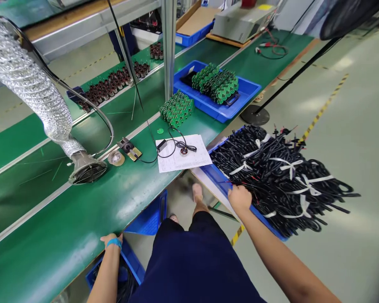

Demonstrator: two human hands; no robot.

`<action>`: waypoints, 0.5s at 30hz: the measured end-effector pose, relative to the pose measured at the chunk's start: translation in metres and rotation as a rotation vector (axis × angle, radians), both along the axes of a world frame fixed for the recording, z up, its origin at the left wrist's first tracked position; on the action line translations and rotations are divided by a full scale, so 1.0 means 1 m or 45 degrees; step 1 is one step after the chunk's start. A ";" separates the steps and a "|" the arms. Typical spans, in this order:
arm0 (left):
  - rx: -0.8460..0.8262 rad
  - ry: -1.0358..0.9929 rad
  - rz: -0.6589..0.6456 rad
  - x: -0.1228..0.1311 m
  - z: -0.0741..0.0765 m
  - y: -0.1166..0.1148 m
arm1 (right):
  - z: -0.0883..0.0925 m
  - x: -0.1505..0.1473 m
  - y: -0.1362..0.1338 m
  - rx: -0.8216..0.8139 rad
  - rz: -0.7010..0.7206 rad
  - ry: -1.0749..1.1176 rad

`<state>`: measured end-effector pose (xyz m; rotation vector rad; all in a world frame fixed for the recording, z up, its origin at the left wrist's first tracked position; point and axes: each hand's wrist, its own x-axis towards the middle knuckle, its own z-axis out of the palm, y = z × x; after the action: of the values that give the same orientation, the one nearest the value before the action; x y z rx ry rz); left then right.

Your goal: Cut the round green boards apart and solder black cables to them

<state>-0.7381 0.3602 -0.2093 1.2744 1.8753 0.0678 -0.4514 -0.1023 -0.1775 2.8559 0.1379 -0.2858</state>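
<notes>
My right hand (pixel 240 199) is closed at the near rim of a blue bin (pixel 213 170), its fingers partly hidden. The bin is heaped with bundles of black cables (pixel 265 168), several tied with white strips. My left hand (pixel 112 240), with a blue band at the wrist, grips the front edge of the green workbench (pixel 82 219). On the bench a printed sheet (pixel 177 164) lies under a coiled black cable (pixel 189 148) and a small round motor part (pixel 183 151).
Stacked green circuit boards (pixel 177 108) stand behind the sheet, with more in a blue tray (pixel 221 111). A foil duct (pixel 47 88) hangs at left near a soldering stand (pixel 129 149). A black stand base (pixel 255 115) is on the floor. Another blue bin (pixel 134 261) sits under the bench.
</notes>
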 end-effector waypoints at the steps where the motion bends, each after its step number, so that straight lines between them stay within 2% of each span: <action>1: -0.035 -0.056 0.085 0.001 0.006 -0.002 | 0.003 0.001 0.005 0.019 0.034 0.017; 5: -0.186 -0.307 0.361 -0.001 0.027 -0.016 | 0.011 0.024 0.024 0.104 0.236 0.083; 8: -0.267 -0.436 0.476 -0.010 0.034 -0.042 | 0.005 0.057 0.042 0.096 0.290 0.145; 11: -0.332 -0.508 0.582 -0.027 0.034 -0.092 | -0.006 0.080 0.059 0.039 0.291 0.213; 15: -0.444 -0.505 0.716 -0.060 0.028 -0.181 | -0.011 0.091 0.066 -0.014 0.339 0.278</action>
<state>-0.7980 0.1797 -0.1814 0.4353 1.7427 0.2579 -0.3605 -0.0365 -0.1887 2.7448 0.5516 -0.5378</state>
